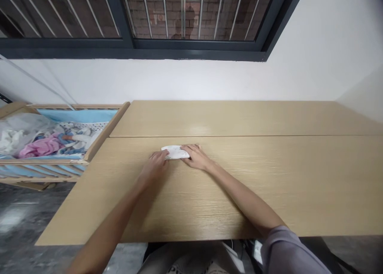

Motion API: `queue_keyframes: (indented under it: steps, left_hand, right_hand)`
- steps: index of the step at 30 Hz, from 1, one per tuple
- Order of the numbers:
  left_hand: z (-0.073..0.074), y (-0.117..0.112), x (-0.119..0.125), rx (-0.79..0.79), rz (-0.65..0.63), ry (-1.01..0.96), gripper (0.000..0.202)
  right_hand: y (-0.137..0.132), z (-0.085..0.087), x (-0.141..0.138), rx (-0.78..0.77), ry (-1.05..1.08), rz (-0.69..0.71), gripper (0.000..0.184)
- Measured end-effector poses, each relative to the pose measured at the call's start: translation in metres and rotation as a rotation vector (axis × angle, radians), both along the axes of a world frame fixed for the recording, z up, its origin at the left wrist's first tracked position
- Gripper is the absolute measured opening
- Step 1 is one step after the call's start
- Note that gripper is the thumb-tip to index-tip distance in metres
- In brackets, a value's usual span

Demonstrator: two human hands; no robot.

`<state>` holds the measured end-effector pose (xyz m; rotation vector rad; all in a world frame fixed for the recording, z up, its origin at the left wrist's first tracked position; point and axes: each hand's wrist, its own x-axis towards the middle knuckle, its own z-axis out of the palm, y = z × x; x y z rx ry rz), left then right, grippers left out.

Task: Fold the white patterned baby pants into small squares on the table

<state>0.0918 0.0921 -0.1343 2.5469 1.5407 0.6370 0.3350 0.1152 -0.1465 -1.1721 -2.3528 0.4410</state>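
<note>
A small white folded bundle (173, 151) with faint printed marks lies on the wooden tabletop (245, 178). Whether it is a folded diaper or a cloth, I cannot tell. At its left end, my left hand (157, 162) is closed with thumb and fingers on the edge. My right hand (196, 156) grips the opposite end, its fingers curled over the top and the thumb along the near side. Between the two hands the bundle's middle stays visible, while both ends are partly covered.
A wooden crib (109, 132) with blue lining stands against the table's left side, holding rumpled clothes and a pink cloth (42, 145). A seam runs across the table. Behind it are a white wall (191, 80) and a dark-framed window (197, 54).
</note>
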Motion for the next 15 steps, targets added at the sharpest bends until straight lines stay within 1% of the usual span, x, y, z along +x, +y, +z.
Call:
queue_keyframes:
  steps: [2,3,5,7,9,10,11,13,15]
  left_hand:
    - [0.014,-0.003,0.004,0.003,0.038,-0.046,0.026]
    - [0.022,-0.007,0.006,0.002,0.059,-0.072,0.025]
    - [0.036,-0.018,0.010,-0.016,0.094,-0.124,0.028]
    - [0.043,-0.030,0.016,-0.112,0.145,-0.233,0.032]
    - [0.043,-0.039,0.023,-0.251,0.237,-0.320,0.037]
    - [0.041,-0.041,0.027,-0.317,0.288,-0.320,0.041]
    - [0.037,-0.042,0.031,-0.367,0.332,-0.287,0.043]
    - [0.028,-0.041,0.039,-0.407,0.379,-0.164,0.040]
    - [0.022,-0.039,0.046,-0.413,0.394,-0.078,0.032]
  right_hand:
    - [0.001,0.013,-0.001,-0.022,0.111,-0.009,0.030]
    - [0.001,0.020,-0.001,-0.050,0.195,-0.016,0.028]
    - [0.004,0.032,-0.001,-0.125,0.387,-0.023,0.034]
    - [0.010,0.039,-0.002,-0.197,0.540,-0.032,0.050]
    - [0.020,0.040,-0.004,-0.252,0.583,-0.044,0.069]
    - [0.027,0.038,-0.005,-0.272,0.568,-0.050,0.076]
    - [0.034,0.034,-0.007,-0.288,0.535,-0.056,0.079]
    - [0.047,0.023,-0.011,-0.316,0.418,-0.047,0.073]
    - [0.056,0.013,-0.015,-0.322,0.276,-0.029,0.060]
